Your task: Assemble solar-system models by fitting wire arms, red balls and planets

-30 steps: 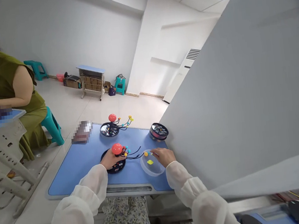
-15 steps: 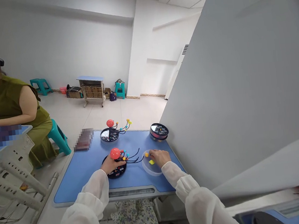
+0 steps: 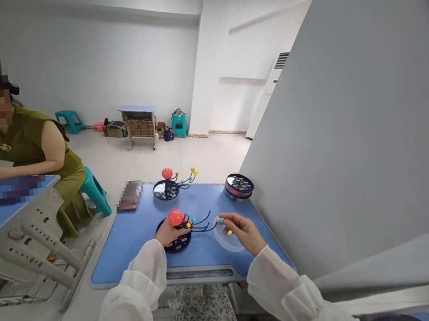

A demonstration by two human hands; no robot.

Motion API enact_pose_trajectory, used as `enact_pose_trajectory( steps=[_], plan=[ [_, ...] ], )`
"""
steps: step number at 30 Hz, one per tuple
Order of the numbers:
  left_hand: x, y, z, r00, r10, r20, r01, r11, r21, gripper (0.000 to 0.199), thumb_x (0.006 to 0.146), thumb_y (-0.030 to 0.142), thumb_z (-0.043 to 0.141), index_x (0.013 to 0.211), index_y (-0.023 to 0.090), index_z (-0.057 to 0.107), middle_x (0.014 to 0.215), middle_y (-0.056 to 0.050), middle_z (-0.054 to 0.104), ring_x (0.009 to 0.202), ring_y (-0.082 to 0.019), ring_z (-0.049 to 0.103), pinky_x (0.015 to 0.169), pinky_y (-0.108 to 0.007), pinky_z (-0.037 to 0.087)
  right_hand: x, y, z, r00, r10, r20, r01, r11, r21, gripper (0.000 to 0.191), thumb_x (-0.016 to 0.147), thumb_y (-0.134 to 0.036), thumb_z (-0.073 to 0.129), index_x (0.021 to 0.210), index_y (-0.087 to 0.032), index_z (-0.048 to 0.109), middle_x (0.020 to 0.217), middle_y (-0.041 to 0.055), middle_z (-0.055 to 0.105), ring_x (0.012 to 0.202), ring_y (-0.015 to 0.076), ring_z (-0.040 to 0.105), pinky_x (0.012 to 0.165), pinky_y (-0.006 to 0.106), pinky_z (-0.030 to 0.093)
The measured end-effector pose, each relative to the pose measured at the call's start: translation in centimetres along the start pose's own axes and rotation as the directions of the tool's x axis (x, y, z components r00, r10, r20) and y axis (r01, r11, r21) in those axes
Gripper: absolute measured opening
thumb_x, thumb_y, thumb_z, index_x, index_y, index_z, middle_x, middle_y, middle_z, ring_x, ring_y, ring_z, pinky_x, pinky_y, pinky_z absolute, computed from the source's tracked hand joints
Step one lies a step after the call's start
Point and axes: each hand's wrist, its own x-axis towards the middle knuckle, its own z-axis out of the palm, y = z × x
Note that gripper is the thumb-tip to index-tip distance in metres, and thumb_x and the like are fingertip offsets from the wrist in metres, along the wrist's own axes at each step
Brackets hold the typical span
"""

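My left hand (image 3: 167,232) is closed around a solar system model (image 3: 178,242) with a round black base, a big red ball and thin black arms. Small coloured balls sit on some arms; other tips are bare. A small blue ball (image 3: 222,220) is pinched in the fingertips of my right hand (image 3: 247,232), beside an orange ball (image 3: 217,219) by the tip of a long arm. Whether the two balls touch I cannot tell. Below my right hand lies a clear round dish (image 3: 229,245), with a yellow piece (image 3: 230,232) in it.
Farther back on the blue desk (image 3: 132,256) stands a similar model (image 3: 166,190). A round black case (image 3: 239,186) sits at the right rear, close to a grey partition (image 3: 335,142). A blurred dark object (image 3: 130,196) lies at the left edge. A person (image 3: 50,147) sits at another desk.
My right hand has come up from the clear dish, and a blue ball now shows in its fingertips. My left hand keeps its hold on the model. The whole view has shifted slightly.
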Motion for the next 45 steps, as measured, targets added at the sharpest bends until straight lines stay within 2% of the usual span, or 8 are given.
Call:
enact_pose_trajectory(
  steps=[12, 17, 19, 21, 25, 31, 38, 45],
  plan=[
    [0.2, -0.5, -0.2, 1.0, 0.005, 0.014, -0.006, 0.999, 0.033, 0.026, 0.059, 0.033, 0.076, 0.078, 0.018, 0.065, 0.089, -0.003, 0.072, 0.091, -0.021, 0.066, 0.095, -0.035, 0.046, -1.8, 0.6, 1.5, 0.989, 0.134, -0.059, -0.122, 0.977, 0.172, 0.049, 0.075, -0.056, 0.063, 0.104, -0.018, 0.066, 0.091, 0.0099, 0.071, 0.064, 0.017, 0.065, 0.051, 0.027, 0.047],
    [0.0, -0.1, -0.3, 0.998, 0.032, 0.053, -0.033, 0.999, 0.01, 0.025, 0.062, 0.032, 0.075, 0.079, 0.019, 0.063, 0.088, -0.002, 0.07, 0.09, -0.02, 0.066, 0.093, -0.033, 0.047, -1.3, 0.8, 0.4, 0.986, -0.021, -0.167, -0.005, 0.988, -0.156, 0.042, 0.078, -0.053, 0.057, 0.103, -0.02, 0.064, 0.088, 0.0082, 0.072, 0.065, 0.0194, 0.065, 0.056, 0.031, 0.047],
    [-0.1, 0.0, -0.3, 0.997, 0.04, 0.061, -0.04, 0.999, 0.004, 0.023, 0.063, 0.033, 0.075, 0.078, 0.018, 0.063, 0.086, -0.002, 0.07, 0.089, -0.02, 0.066, 0.091, -0.032, 0.047, -1.0, 0.9, -0.6, 0.976, -0.081, -0.203, -0.031, 0.868, -0.496, 0.025, 0.081, -0.043, 0.056, 0.092, -0.023, 0.067, 0.086, 0.0053, 0.073, 0.068, 0.0195, 0.066, 0.064, 0.032, 0.045],
    [0.0, 0.0, -0.3, 0.997, 0.045, 0.061, -0.045, 0.999, -0.006, 0.024, 0.064, 0.034, 0.074, 0.076, 0.018, 0.063, 0.085, -0.003, 0.069, 0.09, -0.02, 0.065, 0.091, -0.032, 0.047, -0.9, 0.9, -1.6, 0.986, -0.06, -0.153, -0.082, 0.628, -0.774, 0.013, 0.082, -0.03, 0.056, 0.085, -0.026, 0.068, 0.085, 0.0015, 0.073, 0.071, 0.0183, 0.066, 0.07, 0.033, 0.042],
    [0.1, -0.4, -0.3, 0.997, 0.052, 0.053, -0.05, 0.998, -0.04, 0.025, 0.064, 0.036, 0.073, 0.077, 0.017, 0.063, 0.087, -0.004, 0.069, 0.093, -0.021, 0.064, 0.094, -0.034, 0.046, -1.2, 1.2, -2.5, 0.997, 0.065, -0.042, -0.063, 0.368, -0.928, 0.014, 0.076, -0.017, 0.063, 0.08, -0.029, 0.07, 0.082, -0.0024, 0.074, 0.078, 0.0178, 0.067, 0.073, 0.031, 0.035],
    [0.3, -0.9, -0.5, 0.999, 0.031, 0.014, -0.03, 0.998, -0.048, 0.028, 0.062, 0.034, 0.075, 0.08, 0.016, 0.064, 0.094, -0.007, 0.07, 0.095, -0.023, 0.064, 0.094, -0.038, 0.046, -1.2, 1.0, -1.8, 0.998, 0.02, -0.062, -0.066, 0.359, -0.931, 0.024, 0.083, -0.013, 0.053, 0.085, -0.027, 0.072, 0.086, 0.0019, 0.075, 0.079, 0.0195, 0.067, 0.074, 0.033, 0.032],
    [0.3, -0.9, -0.6, 0.999, 0.037, -0.004, -0.037, 0.999, -0.028, 0.027, 0.062, 0.033, 0.075, 0.08, 0.016, 0.065, 0.091, -0.007, 0.071, 0.098, -0.023, 0.063, 0.094, -0.036, 0.046, 0.4, -1.3, 1.4, 0.949, -0.313, -0.047, 0.189, 0.681, -0.707, 0.018, 0.088, -0.028, 0.053, 0.092, -0.025, 0.071, 0.083, 0.0012, 0.074, 0.077, 0.0166, 0.065, 0.078, 0.032, 0.033],
    [-0.4, 0.0, -1.0, 0.998, 0.063, -0.008, -0.063, 0.998, 0.03, 0.029, 0.062, 0.028, 0.075, 0.088, 0.016, 0.067, 0.094, -0.005, 0.072, 0.092, -0.02, 0.065, 0.091, -0.035, 0.048, 2.4, -1.7, 6.0, 0.938, -0.337, 0.079, 0.294, 0.654, -0.697, 0.022, 0.079, -0.03, 0.07, 0.101, -0.031, 0.069, 0.09, -0.0003, 0.074, 0.093, 0.02, 0.059, 0.079, 0.033, 0.029]
  ],
)
